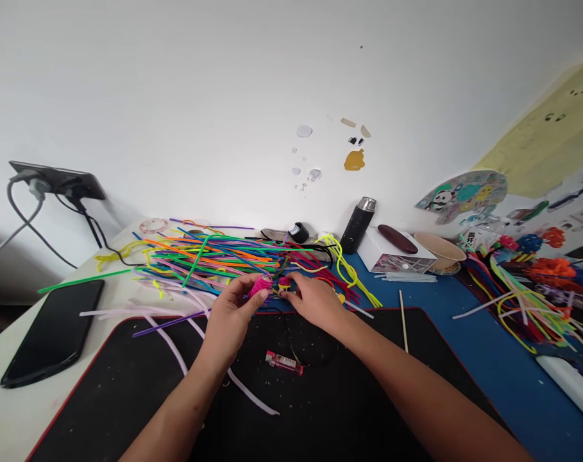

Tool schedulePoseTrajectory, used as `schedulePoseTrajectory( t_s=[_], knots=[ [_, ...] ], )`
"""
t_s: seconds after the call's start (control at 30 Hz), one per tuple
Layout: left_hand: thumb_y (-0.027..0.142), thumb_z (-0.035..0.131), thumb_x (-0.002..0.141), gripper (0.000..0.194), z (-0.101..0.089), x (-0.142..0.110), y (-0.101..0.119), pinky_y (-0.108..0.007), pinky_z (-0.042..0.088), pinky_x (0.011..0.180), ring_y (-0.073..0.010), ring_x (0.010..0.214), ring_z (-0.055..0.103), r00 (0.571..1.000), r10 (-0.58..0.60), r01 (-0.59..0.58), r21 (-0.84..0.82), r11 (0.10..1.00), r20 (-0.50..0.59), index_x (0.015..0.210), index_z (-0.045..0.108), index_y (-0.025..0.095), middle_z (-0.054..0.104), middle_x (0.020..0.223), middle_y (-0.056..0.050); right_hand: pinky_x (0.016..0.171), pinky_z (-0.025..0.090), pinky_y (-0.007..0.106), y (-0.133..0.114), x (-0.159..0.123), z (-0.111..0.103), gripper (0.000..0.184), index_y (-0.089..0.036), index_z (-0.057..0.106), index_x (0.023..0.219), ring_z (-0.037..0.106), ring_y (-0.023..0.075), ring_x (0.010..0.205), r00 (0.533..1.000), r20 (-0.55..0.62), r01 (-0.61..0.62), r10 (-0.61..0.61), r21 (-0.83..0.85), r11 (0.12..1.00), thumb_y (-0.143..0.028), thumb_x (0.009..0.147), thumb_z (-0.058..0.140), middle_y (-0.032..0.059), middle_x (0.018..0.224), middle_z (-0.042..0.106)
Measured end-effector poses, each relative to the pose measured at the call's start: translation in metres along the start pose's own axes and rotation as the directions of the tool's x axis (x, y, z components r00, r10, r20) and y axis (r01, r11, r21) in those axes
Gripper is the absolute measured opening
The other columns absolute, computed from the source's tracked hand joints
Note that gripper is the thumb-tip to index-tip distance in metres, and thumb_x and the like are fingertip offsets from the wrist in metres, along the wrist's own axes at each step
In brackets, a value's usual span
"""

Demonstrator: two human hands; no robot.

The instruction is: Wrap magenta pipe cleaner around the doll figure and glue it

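My left hand [231, 314] pinches a small pink fuzzy coil [259, 286] made of pipe cleaner. My right hand [313, 300] pinches a small red and yellow piece [285, 283] right next to it. Both hands meet at the far edge of a black mat [127, 391]. Just behind them lies a big pile of coloured pipe cleaners [214, 256]. A red lighter [284, 362] lies on the mat a little nearer to me than the hands.
A black phone [53, 330] lies at the left on the white table. A black flask [357, 224], a white box [394, 256] and a bowl [438, 250] stand at the back. Pipe-cleaner flowers [536, 269] crowd the right. A thin wooden stick [403, 321] lies right of my arm.
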State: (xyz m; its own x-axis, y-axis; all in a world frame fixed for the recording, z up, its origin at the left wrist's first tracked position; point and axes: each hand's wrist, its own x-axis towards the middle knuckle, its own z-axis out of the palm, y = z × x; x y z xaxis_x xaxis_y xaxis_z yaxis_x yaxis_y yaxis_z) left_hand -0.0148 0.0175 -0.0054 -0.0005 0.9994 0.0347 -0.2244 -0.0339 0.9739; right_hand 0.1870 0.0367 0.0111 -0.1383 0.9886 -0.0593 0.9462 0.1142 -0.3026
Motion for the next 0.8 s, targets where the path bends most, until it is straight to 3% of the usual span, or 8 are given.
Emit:
schedulePoseTrajectory(
  t_s=[0.2,0.47,0.8],
  knots=[
    [0.049,0.091,0.072,0.042,-0.001,0.001,-0.004,-0.036,0.057,0.091,-0.0251,0.097,0.072,1.0,-0.006,0.006,-0.002,1.0,0.0,0.101,0.078,0.022,0.081,0.102,-0.005,0.075,0.043,0.034,-0.007,-0.003,-0.005,0.032,-0.026,0.071,0.119,0.075,0.03,0.093,0.998,-0.059,-0.017,0.019,0.028,0.999,-0.053,0.105,0.063,0.007,0.093,0.08],
    [0.049,0.091,0.072,0.042,-0.001,0.001,-0.004,-0.037,0.057,0.09,-0.0257,0.097,0.072,1.0,-0.005,0.005,-0.004,1.0,-0.003,0.101,0.078,0.021,0.081,0.102,-0.006,0.072,0.04,0.034,-0.01,-0.001,0.006,0.024,-0.024,0.067,0.111,0.074,0.0286,0.09,0.996,-0.085,0.011,-0.007,0.05,0.999,-0.047,0.103,0.067,0.0068,0.095,0.079],
    [0.047,0.092,0.074,0.041,-0.001,0.001,-0.005,-0.037,0.055,0.094,-0.0257,0.101,0.071,1.0,0.002,-0.001,-0.021,1.0,0.01,0.104,0.079,0.022,0.08,0.105,-0.006,0.067,0.042,0.032,-0.004,-0.006,0.019,0.014,-0.025,0.068,0.1,0.068,0.021,0.075,0.974,-0.222,0.029,0.047,0.326,0.945,-0.038,0.097,0.072,0.0019,0.094,0.078]
  ],
)
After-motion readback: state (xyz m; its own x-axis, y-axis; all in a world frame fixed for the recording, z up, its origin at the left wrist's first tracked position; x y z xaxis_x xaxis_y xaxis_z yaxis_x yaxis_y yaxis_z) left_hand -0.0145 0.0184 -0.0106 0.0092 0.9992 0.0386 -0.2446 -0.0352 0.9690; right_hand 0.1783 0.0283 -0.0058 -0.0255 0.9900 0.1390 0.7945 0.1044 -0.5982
